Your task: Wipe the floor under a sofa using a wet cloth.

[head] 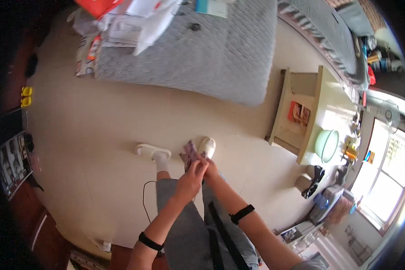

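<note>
Both hands meet in front of my legs, over the floor. My left hand point(190, 180) has its fingers drawn together on a crumpled purple patterned cloth point(190, 153). Against it, my right hand point(210, 168) also grips the cloth, its fingers partly hidden behind the left ones. The cloth hangs out past the fingertips, between the two white slippers point(207, 145) on my feet. A black band circles each forearm. Two black straps lie along my grey trousers.
Ahead stands a bed with a grey quilted cover point(189, 67), papers and bags on it. To the right are a cream table point(324, 98), a green basin point(326, 146) and a bin point(303, 182) with a black bag. A dark cable point(143, 199) lies left of my legs.
</note>
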`<state>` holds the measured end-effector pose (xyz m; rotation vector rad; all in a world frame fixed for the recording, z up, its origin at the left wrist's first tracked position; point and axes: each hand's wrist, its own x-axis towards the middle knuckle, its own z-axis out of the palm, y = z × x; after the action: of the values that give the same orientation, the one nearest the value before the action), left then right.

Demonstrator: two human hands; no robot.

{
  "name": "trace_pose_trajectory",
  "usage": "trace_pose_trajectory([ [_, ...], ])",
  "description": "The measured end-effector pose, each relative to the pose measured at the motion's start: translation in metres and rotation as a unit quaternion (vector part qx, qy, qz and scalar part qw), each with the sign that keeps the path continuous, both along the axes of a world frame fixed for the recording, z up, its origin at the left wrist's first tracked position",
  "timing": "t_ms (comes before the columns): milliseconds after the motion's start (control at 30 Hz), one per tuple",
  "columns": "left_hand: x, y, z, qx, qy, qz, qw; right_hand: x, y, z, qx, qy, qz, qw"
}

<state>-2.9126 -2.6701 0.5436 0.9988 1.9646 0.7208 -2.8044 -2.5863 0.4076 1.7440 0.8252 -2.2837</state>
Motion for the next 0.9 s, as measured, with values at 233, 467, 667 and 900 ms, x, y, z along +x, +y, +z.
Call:
trace_pose_trajectory([
  [233,0.036,0.038,-0.129,-0.018,0.079,-0.016,0.997,0.040,0.112,-0.036,0.187,-0.055,0.096,0.976],
  [467,-0.032,0.001,-0.159,-0.158,0.207,-0.030,0.965,0.008,0.092,-0.081,0.154,-0.080,0.198,0.965],
  [667,-0.096,-0.083,-0.167,-0.218,0.259,0.005,0.941,-0.088,0.022,-0.069,0.210,0.009,0.228,0.951],
  [900,-0.206,-0.119,-0.270,-0.151,0.330,0.034,0.931,-0.203,-0.010,-0.181,0.473,0.034,0.352,0.807],
])
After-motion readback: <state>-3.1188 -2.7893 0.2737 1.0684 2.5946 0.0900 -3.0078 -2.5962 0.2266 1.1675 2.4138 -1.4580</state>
